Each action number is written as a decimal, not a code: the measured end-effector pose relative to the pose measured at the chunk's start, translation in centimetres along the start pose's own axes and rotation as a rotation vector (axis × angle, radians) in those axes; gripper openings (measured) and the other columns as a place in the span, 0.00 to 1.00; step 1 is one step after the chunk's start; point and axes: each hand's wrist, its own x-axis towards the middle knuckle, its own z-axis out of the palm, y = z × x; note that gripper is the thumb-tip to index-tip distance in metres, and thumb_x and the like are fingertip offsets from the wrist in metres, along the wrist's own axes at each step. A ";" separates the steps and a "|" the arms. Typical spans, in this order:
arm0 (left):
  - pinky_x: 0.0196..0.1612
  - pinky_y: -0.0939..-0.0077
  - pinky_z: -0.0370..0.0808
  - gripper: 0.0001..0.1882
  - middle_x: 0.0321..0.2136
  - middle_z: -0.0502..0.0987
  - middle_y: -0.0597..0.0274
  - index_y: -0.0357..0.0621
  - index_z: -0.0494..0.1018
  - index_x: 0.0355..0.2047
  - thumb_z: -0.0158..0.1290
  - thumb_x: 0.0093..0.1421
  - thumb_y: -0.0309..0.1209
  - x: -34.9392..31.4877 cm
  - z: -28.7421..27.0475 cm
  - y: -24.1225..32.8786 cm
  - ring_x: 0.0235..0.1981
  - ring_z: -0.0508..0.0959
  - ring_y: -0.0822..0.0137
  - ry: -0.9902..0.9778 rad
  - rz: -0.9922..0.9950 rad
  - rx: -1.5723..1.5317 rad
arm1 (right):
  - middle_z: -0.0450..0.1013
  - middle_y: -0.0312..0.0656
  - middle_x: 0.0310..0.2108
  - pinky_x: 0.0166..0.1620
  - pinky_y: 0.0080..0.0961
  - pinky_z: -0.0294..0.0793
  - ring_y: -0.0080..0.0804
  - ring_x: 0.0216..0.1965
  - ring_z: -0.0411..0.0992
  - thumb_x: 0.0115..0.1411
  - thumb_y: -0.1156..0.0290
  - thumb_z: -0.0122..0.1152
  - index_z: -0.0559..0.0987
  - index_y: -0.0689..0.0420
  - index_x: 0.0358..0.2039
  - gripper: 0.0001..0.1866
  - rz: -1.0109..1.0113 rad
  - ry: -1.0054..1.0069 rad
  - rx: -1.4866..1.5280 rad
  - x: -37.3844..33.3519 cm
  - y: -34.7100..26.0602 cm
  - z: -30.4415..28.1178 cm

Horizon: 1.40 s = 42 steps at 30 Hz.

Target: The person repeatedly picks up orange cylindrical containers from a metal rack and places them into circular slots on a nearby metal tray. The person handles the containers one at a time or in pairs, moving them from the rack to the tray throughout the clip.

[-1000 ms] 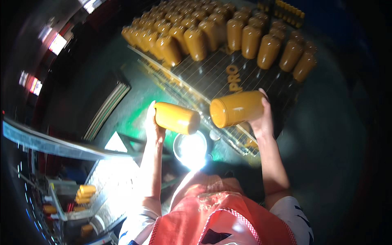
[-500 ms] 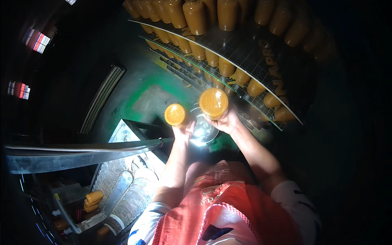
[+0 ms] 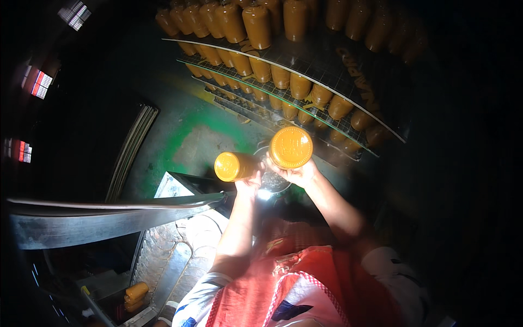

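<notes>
Gripping a narrower amber bottle (image 3: 227, 167) in the left hand (image 3: 249, 185) and a wider amber bottle (image 3: 291, 148) in the right hand (image 3: 299, 174), wrapping fingers around each, leaving a gap between to avoid knocking.

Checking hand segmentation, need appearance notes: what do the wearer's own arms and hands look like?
Left hand and right hand: bare, no gloves visible. Short white fabric left sleeve: blue markings. Short white fabric right sleeve: dark markings, dimly lit. Also worn: red fabric apron with red-and-white checked trim.
</notes>
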 end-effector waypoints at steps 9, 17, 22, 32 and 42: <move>0.45 0.58 0.80 0.23 0.40 0.80 0.55 0.38 0.75 0.48 0.59 0.60 0.44 -14.6 -6.5 -5.8 0.43 0.79 0.59 -0.208 0.003 0.050 | 0.76 0.54 0.47 0.40 0.42 0.84 0.54 0.47 0.75 0.66 0.48 0.49 0.78 0.55 0.48 0.25 0.024 -0.091 0.133 -13.5 4.2 -13.1; 0.43 0.69 0.78 0.20 0.37 0.81 0.59 0.42 0.80 0.45 0.59 0.61 0.44 -39.6 -4.3 2.3 0.37 0.80 0.66 -0.040 0.846 1.140 | 0.66 0.49 0.63 0.57 0.58 0.71 0.53 0.61 0.65 0.63 0.42 0.51 0.73 0.49 0.59 0.31 0.058 0.016 0.311 -28.2 10.8 -29.2; 0.53 0.74 0.73 0.20 0.44 0.80 0.61 0.43 0.80 0.49 0.64 0.56 0.35 -53.1 -6.4 15.8 0.46 0.78 0.71 0.551 1.237 1.357 | 0.72 0.43 0.53 0.55 0.47 0.74 0.44 0.52 0.73 0.66 0.44 0.46 0.70 0.43 0.60 0.27 -0.320 0.334 -0.363 -30.1 20.1 -21.2; 0.59 0.62 0.69 0.22 0.58 0.69 0.58 0.56 0.83 0.45 0.68 0.47 0.31 -73.9 -28.6 48.7 0.57 0.68 0.52 1.373 1.744 1.523 | 0.70 0.44 0.56 0.60 0.33 0.68 0.38 0.57 0.69 0.60 0.68 0.61 0.71 0.60 0.60 0.27 -0.495 -0.383 -1.185 -6.9 66.4 6.0; 0.63 0.61 0.65 0.20 0.62 0.68 0.50 0.55 0.82 0.47 0.63 0.52 0.29 -89.1 -44.5 49.3 0.59 0.66 0.48 1.197 1.634 1.551 | 0.61 0.56 0.62 0.63 0.44 0.63 0.58 0.60 0.61 0.47 0.68 0.72 0.84 0.42 0.48 0.24 -0.656 -0.919 -2.083 0.4 108.4 1.6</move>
